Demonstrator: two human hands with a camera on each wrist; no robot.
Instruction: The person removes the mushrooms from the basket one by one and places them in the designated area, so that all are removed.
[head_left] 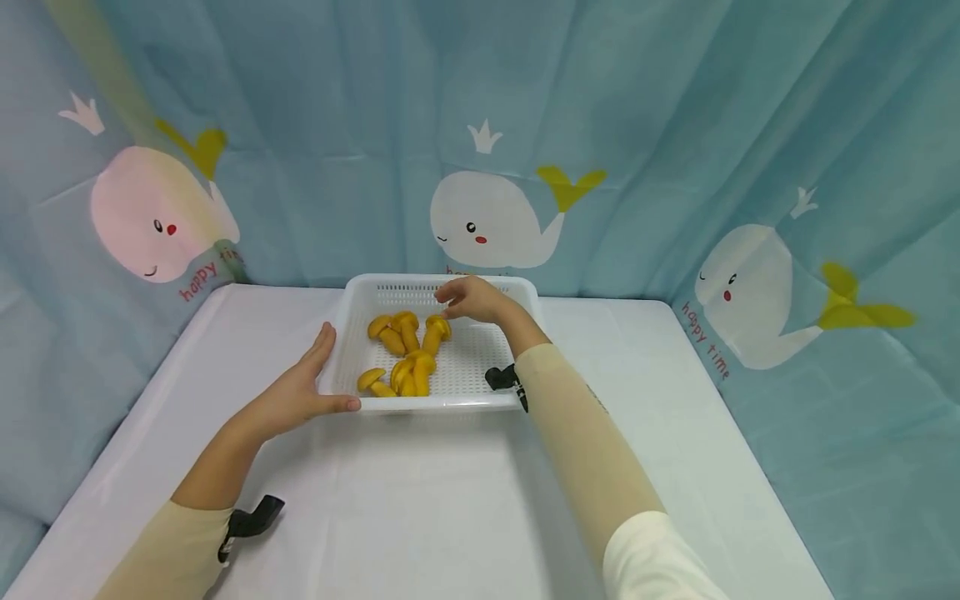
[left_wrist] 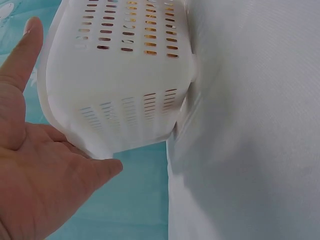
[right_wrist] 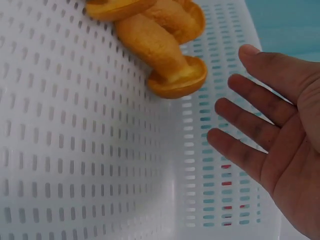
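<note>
Basket (head_left: 450, 403) bearing yellow mushrooms (head_left: 422, 364), a hand at the rim and a hand above

The white, slotted basket stands on the white table (head_left: 420, 500), near its far edge. At least six toy-like mushrooms lie inside, toward the left half, in two loose clusters: one farther back, one by the front wall. The exact count is uncertain where pieces overlap.

Left hand (head_left: 296, 392): at the basket's near left corner, thumb along the front rim, fingers extended beside the left wall. The digits are spread wide; the hand touches the basket without visibly closing round it.

Right hand (head_left: 474, 300): over the basket's rear portion, fingers parted and nearly straight, palm bare, holding nothing. The nearest mushroom lies just beside the fingertips; the right wrist view shows a gap between them.

Both forearms wear beige sleeves (head_left: 577, 425). A blue curtain (head_left: 330, 108) printed with whales surrounds the table.
</note>
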